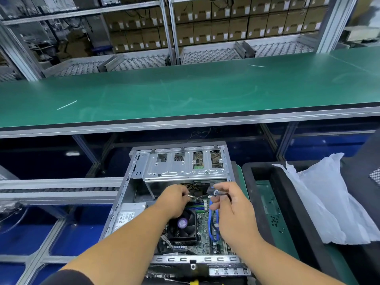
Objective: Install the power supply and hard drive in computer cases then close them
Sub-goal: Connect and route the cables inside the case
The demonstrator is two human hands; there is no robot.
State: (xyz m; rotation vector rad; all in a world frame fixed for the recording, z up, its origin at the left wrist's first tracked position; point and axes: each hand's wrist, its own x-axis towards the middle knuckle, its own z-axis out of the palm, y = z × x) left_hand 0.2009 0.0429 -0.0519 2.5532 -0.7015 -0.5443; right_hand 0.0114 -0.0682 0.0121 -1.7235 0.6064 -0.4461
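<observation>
An open grey computer case (131,161) lies in front of me with its side off. A silver drive cage (185,167) spans its far end. The power supply (127,217) with a white label sits at the left inside. The motherboard's black CPU fan (183,225) shows between my arms. My left hand (174,202) is closed on a bundle of power cables below the cage. My right hand (230,206) pinches a blue cable (211,221) by its black connector, just right of the left hand.
A long green bench top (185,93) runs across behind the case. A black foam tray (259,182) with a white plastic bag (324,198) lies to the right. Blue bins and aluminium rails are on the left. Shelves of cardboard boxes stand at the back.
</observation>
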